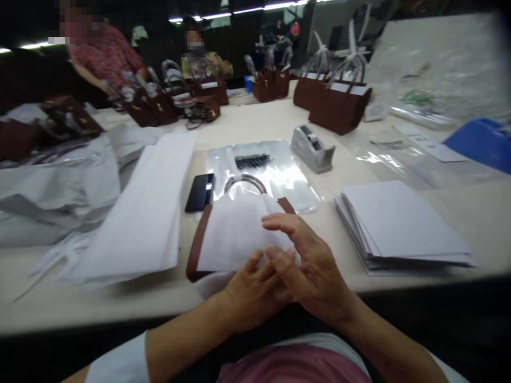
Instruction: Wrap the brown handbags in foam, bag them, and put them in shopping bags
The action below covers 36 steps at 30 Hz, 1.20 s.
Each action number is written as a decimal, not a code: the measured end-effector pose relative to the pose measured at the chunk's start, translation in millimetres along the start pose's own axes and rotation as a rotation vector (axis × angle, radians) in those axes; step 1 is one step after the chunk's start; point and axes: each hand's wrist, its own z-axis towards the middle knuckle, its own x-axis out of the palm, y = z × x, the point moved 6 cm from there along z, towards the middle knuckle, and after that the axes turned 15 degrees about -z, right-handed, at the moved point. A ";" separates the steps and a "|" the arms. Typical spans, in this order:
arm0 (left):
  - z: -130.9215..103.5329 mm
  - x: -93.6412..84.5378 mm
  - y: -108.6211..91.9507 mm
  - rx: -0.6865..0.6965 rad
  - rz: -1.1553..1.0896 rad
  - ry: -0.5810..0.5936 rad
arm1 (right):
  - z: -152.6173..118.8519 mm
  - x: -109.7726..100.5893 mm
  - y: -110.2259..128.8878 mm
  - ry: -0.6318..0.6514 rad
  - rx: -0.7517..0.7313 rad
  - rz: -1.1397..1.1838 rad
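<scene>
A brown bag [195, 242] lies flat at the table's front edge, its front covered by a white sheet [235, 229] and its curved handle toward the back. Over the bag's lower right part, my two hands meet. My left hand [255, 292] is open and low, its fingers partly behind the other hand. My right hand [315, 266] is open, index finger stretched over the white sheet and thumb against the left fingers. Neither hand shows anything held. Beyond the bag is a clear plastic sheet [279, 170] with a dark coiled item [252, 161] on it.
A phone [199, 192] and long white sheets [147, 207] lie left. At right are a tape dispenser [312, 149], a stack of white boards [403, 223] and a blue object [481, 143]. Brown bags [339, 109] stand farther back; two people are behind the table.
</scene>
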 end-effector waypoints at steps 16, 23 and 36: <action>-143.7 -65.1 26.9 -1.055 -0.464 -0.687 | 9.3 101.8 24.6 0.451 -0.393 -0.342; -120.3 -101.8 53.8 -0.710 -0.416 -0.842 | 10.3 90.2 21.6 0.407 -0.232 -0.182; -129.8 -69.6 36.2 -0.547 -0.378 -0.636 | 11.4 84.7 9.6 0.381 -0.178 -0.208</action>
